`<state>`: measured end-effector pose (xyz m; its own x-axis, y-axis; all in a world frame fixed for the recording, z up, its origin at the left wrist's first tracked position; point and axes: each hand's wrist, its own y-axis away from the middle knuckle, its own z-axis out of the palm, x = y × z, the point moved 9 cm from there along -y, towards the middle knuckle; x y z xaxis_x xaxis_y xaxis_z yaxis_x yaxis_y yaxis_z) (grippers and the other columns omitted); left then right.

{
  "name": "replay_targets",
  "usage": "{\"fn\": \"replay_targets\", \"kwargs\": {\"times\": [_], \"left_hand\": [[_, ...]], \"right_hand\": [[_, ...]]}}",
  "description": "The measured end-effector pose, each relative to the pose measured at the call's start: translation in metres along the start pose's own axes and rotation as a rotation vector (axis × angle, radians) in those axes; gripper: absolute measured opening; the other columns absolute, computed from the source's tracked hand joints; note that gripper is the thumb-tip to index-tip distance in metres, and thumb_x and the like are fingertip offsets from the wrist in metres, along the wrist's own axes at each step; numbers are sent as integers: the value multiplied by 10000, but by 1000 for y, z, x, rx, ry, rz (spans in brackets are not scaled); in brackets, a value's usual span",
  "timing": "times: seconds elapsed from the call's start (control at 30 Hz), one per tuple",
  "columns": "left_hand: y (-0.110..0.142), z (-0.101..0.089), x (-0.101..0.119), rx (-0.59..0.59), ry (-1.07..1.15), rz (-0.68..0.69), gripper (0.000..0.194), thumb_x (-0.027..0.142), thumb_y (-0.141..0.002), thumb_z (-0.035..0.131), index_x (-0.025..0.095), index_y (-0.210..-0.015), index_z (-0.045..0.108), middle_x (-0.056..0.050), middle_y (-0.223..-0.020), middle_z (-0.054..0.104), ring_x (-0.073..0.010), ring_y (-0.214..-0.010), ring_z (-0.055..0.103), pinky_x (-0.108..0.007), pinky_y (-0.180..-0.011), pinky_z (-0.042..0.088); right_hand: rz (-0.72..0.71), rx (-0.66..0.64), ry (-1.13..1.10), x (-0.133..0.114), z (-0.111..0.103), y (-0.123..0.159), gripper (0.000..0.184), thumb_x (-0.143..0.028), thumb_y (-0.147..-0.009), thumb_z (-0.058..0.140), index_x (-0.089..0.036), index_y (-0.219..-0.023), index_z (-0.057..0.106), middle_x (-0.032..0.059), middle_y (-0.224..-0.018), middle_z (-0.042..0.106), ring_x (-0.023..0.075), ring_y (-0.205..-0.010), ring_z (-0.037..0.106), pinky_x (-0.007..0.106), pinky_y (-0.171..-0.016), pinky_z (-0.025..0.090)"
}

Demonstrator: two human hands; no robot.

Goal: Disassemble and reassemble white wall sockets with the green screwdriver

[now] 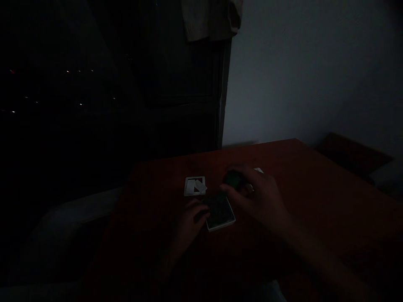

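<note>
The scene is very dark. My left hand (190, 220) rests on the reddish table (315, 201), its fingers curled against the left edge of a dark square object with a pale rim (219, 213). My right hand (256, 197) hovers just right of that object, fingers closed round a small dark green thing (233, 180) that I cannot make out. A small white square frame with pale pieces inside (195, 186) lies just beyond my left hand. A small pale item (258, 170) peeks out behind my right hand.
A dark door (182, 75) stands behind the table with a pale cloth (210, 19) hanging over its top. A plain wall (315, 71) fills the right. A dark low piece of furniture (349, 155) sits at the right, past the table's edge.
</note>
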<state>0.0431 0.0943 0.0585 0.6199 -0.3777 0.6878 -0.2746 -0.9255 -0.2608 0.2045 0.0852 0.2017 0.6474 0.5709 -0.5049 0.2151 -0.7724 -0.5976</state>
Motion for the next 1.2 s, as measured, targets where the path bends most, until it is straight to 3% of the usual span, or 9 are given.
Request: {"fn": "replay_targets", "kwargs": {"times": [0.63,0.87,1.03,1.2], "left_hand": [[0,3,-4,-12,19,-17,101,166,-813,596,227,-830,674,-19,-905,650,-178,-862,623,-296,-776,511],[0,5,-5,-13,23,5,115,171,-825,585,236,-855,675,-21,-955,656,-186,-917,616,-316,-828,506],[1,5,-6,-10,6,4,111,183,-828,583,237,-858,675,-21,-949,658,-186,-910,622,-318,-838,506],[1,3,-8,-14,38,7,143,145,-812,586,228,-889,675,-37,-980,667,-195,-959,620,-333,-869,504]], "right_hand": [[-52,-48,13,-9,8,-2,273,-356,-850,622,-203,-1071,578,61,-967,710,178,-824,671,253,-683,499],[-82,-222,77,-19,26,-10,314,-413,-875,582,-209,-1111,541,50,-949,694,176,-779,656,272,-666,474],[-53,-273,198,-19,36,-17,328,-456,-885,540,-196,-1085,540,69,-916,681,178,-677,641,272,-573,435],[-69,-342,92,-27,34,-15,359,-271,-865,530,-193,-1212,485,90,-1048,661,203,-830,644,296,-664,464]]}}
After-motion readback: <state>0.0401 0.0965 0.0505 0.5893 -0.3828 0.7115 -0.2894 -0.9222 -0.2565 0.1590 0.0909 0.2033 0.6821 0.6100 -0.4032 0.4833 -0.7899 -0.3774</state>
